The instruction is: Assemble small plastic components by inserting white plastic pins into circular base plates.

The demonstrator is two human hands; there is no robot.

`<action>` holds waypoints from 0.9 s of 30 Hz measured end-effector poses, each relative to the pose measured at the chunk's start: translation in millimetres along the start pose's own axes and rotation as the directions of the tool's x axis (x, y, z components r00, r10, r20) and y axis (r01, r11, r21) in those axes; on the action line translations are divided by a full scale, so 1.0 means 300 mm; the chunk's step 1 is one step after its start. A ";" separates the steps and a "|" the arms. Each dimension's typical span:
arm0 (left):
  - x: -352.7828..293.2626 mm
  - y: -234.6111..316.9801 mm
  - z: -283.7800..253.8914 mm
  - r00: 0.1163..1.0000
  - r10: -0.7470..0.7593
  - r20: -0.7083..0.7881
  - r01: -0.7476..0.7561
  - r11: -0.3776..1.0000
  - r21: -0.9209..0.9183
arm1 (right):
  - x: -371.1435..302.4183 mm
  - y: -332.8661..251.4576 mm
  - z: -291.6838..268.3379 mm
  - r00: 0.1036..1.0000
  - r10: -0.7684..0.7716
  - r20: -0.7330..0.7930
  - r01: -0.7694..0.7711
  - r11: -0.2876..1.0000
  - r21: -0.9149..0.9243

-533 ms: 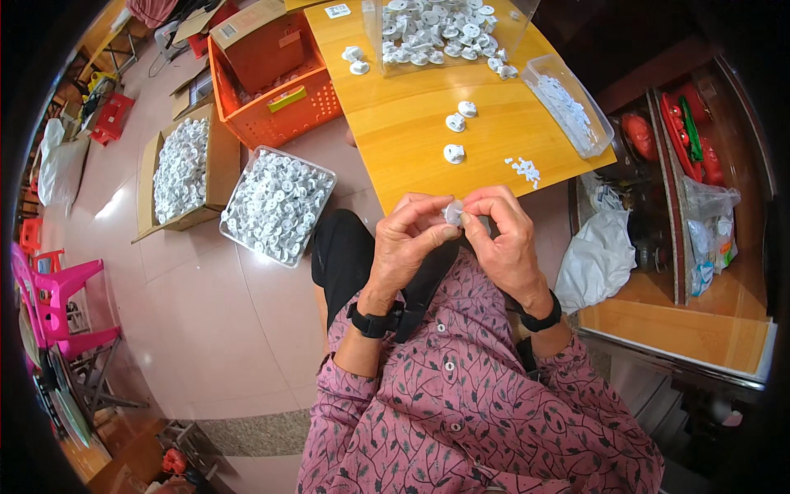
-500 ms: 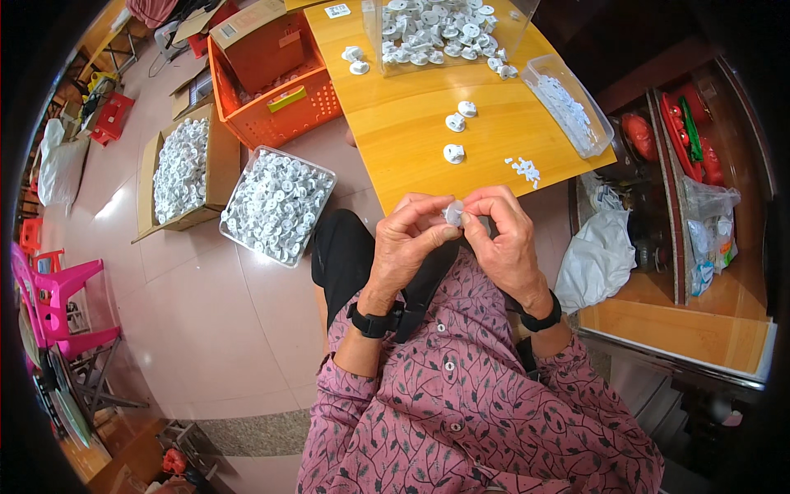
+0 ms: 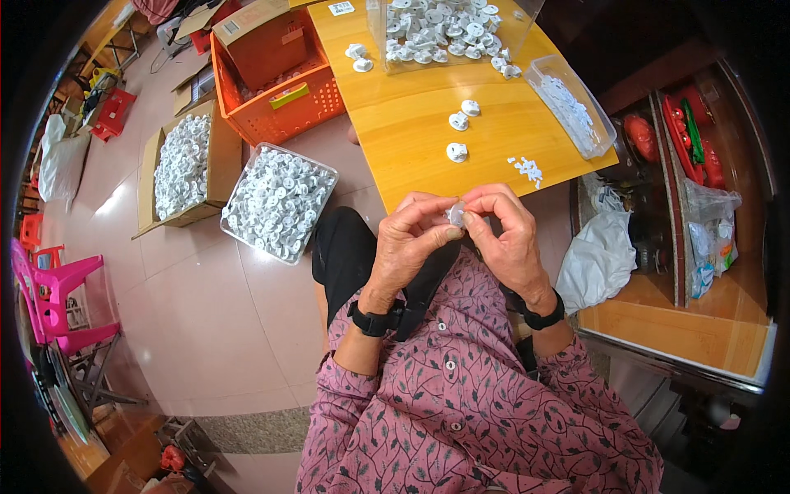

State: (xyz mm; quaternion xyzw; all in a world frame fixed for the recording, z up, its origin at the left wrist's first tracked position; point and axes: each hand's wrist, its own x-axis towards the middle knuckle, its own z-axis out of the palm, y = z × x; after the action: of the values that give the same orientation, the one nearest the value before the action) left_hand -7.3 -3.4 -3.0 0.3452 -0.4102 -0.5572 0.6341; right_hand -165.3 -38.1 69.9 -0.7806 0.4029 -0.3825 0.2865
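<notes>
Just off the near edge of the yellow table, a small round white plastic part (image 3: 455,215) is pinched between both my hands. My left hand (image 3: 414,236) grips it from the left with thumb and fingers. From the right, my right hand (image 3: 504,233) has its thumb and fingertips pressed on the part. The fingers hide much of it. Beyond my hands, loose white plastic parts (image 3: 457,152) of the same look sit on the tabletop. To their right lies a small pile of tiny white pieces (image 3: 528,170).
The yellow table (image 3: 395,115) bears a clear bin (image 3: 527,33) of white parts and a clear tray (image 3: 605,136) of small white pieces. At left on the floor stand a filled clear tub (image 3: 239,235), a cardboard box (image 3: 148,177) and an orange crate (image 3: 288,115). Open shelves (image 3: 675,198) stand right.
Both hands stay together on the white part, which has turned slightly between the fingertips. The whole view has shifted a little.
</notes>
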 end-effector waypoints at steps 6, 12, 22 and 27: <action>-0.010 0.004 -0.007 1.000 -0.017 -0.022 0.017 1.000 -0.002 | 0.000 0.010 0.015 0.999 -0.006 0.034 0.005 0.999 0.036; -0.003 0.027 0.007 0.999 0.040 0.003 -0.040 0.986 0.165 | -0.003 -0.007 0.012 1.000 -0.016 0.016 0.017 0.996 -0.087; -0.039 0.069 -0.064 0.999 0.037 -0.019 -0.032 0.978 0.205 | 0.007 -0.036 0.075 0.997 -0.014 0.076 0.017 0.999 -0.044; -0.058 0.054 -0.166 0.976 -0.011 -0.218 0.017 1.000 0.023 | -0.003 -0.019 0.083 0.999 0.009 0.054 -0.010 1.000 0.023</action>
State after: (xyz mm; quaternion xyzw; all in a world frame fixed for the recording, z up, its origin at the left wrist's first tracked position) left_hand 43.7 15.2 -12.1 0.4148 -0.3426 -0.5154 0.6671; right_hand -142.8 -30.8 60.5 -0.7852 0.3941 -0.3648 0.3082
